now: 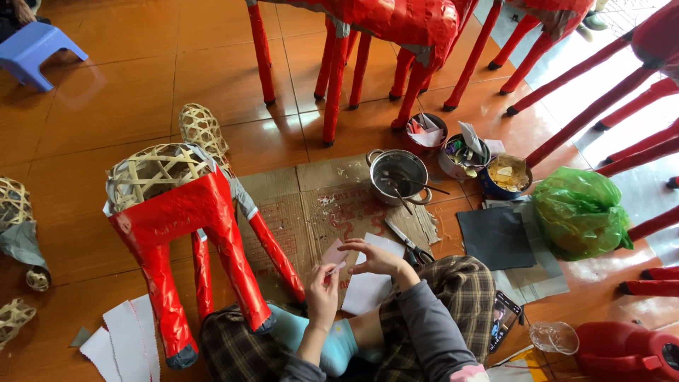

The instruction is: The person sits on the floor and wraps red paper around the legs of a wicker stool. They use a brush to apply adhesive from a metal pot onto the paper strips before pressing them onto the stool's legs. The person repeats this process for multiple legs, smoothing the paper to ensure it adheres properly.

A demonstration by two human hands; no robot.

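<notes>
Pink paper (334, 253), a small slip, is pinched between both hands right over the lap. Left hand (322, 288) has thumb and fingers closed on its lower edge; right hand (375, 257) curls over the top, fingertips pressed to the same slip. It looks like the piece is being folded or peeled apart, a fiddly prep step before it goes onto anything. By my reading, the next move calls for a steady pinch and a clean crease or pull, with the slip kept taut between the hands.

Just under the hands, white sheets (368, 286) lie on the cardboard (311, 212). Scissors (407, 244) sit beside the right hand, blades closed, untouched. A phone (503, 318) rests by the right knee.

Left of the lap stands a bamboo frame (166, 173), its legs and lower body wrapped in red, the woven top bare. More white scraps (127, 339) lie at its feet.

Further out: a metal pot (399, 173) with sticks in it, small bowls (463, 155) of odds and ends, a dark sheet (496, 237), a green bag (580, 212). Beyond, finished red figures (396, 28) stand in a row.
</notes>
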